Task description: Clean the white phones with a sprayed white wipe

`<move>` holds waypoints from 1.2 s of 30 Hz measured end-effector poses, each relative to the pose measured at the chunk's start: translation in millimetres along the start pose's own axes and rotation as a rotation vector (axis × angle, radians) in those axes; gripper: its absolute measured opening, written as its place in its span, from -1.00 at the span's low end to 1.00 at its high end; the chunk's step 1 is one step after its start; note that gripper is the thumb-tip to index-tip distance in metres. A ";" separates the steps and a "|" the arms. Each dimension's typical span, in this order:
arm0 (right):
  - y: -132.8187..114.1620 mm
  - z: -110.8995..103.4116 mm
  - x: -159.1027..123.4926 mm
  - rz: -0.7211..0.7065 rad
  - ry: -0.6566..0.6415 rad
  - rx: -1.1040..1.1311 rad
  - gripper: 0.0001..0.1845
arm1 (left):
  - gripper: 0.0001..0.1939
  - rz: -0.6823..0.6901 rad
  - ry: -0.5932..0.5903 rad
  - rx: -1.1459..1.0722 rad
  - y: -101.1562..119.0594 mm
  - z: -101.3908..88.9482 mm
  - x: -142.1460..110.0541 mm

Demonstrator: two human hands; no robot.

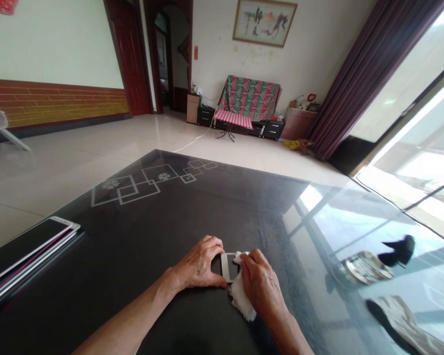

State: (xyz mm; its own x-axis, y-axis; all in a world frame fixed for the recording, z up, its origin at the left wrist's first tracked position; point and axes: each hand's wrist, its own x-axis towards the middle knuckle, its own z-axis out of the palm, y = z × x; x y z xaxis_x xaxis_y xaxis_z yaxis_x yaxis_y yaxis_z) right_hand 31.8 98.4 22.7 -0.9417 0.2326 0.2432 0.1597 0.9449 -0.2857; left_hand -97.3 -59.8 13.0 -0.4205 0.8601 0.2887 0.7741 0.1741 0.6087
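Note:
A small white smartphone [227, 268] with a dark screen lies flat on the dark glossy table [192, 217] in front of me. My left hand [203, 262] holds it by its left side, with thumb and fingers curved around the edge. In my right hand [261, 281] a white cloth [241, 298] is bunched and pressed onto the right part of the screen. The cloth's frayed lower end hangs down onto the tabletop. The phone's right side is hidden beneath the cloth and my right fingers.
Several flat devices [29, 249] with white frames lie stacked at the table's left edge. To the right are a clear round ashtray [368, 266], a black object [397, 250] and a grey-and-black folded item [407, 320]. A striped folding stool [233, 118] stands across the floor.

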 end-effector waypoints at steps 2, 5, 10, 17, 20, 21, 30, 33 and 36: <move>-1.1 0.4 2.1 -0.024 -0.014 -0.006 -0.73 | -0.41 0.000 -0.011 -0.020 -0.9 -0.1 0.3; -5.8 0.3 5.9 -0.060 -0.044 0.002 -0.74 | -0.41 0.001 -0.019 -0.042 -2.9 -0.2 0.2; -17.3 -1.9 8.0 -0.128 -0.100 0.032 -0.75 | -0.45 0.003 -0.035 -0.049 -4.1 -1.1 -0.6; -1.2 -12.8 -4.7 -0.057 -0.082 0.012 -0.71 | -0.48 0.000 -0.050 -0.043 -1.4 -4.9 -0.4; 4.9 -13.6 -4.0 0.025 -0.059 -0.064 -0.72 | -0.50 0.006 -0.063 -0.046 -1.3 -5.7 -0.5; 4.6 -12.9 -2.7 0.033 -0.057 -0.081 -0.72 | -0.51 0.011 -0.060 -0.049 -1.9 -5.6 -0.6; -18.8 -5.2 4.9 -0.008 -0.073 -0.059 -0.73 | -0.64 0.037 -0.033 -0.054 -7.2 -5.4 -0.6; -25.6 -2.6 5.8 -0.024 -0.090 -0.037 -0.73 | -0.65 0.041 -0.026 -0.049 -7.3 -6.4 -0.8; -30.9 0.2 7.7 -0.048 -0.110 -0.009 -0.72 | -0.67 0.047 -0.027 -0.046 -7.5 -7.0 -1.1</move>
State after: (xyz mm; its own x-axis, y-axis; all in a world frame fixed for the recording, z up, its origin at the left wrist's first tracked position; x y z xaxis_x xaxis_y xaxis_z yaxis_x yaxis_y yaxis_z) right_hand 19.6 71.0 33.3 -0.9750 0.1613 0.1528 0.1162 0.9564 -0.2678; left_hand -106.0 -65.4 13.3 -0.3710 0.8795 0.2982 0.7699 0.1117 0.6283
